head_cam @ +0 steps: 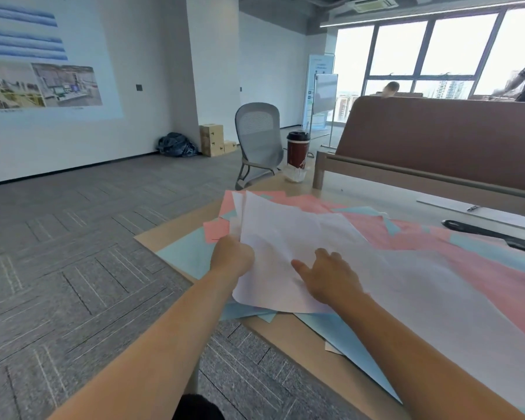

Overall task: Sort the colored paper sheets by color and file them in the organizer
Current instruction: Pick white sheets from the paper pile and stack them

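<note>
The left hand (232, 257) grips the left edge of a loose stack of white sheets (285, 231), its fingers curled round the paper so that the edge lifts a little off the table (300, 353). The right hand (331, 277) lies palm down on the top white sheet, fingers and thumb stretched out and slightly spread, holding nothing. The white stack sits at the near left corner of the table, on top of a jumble of pink sheets (406, 234) and blue sheets (185, 253) – the pink spreads away to the right, and the blue pokes out beneath at the near edge and the left corner. Farther right lies a flat black object (494, 234), too unclear to identify. Beyond the papers stand a dark red cup (297, 148) and a brown divider panel (437, 134), with a grey chair (258, 140) behind.
</note>
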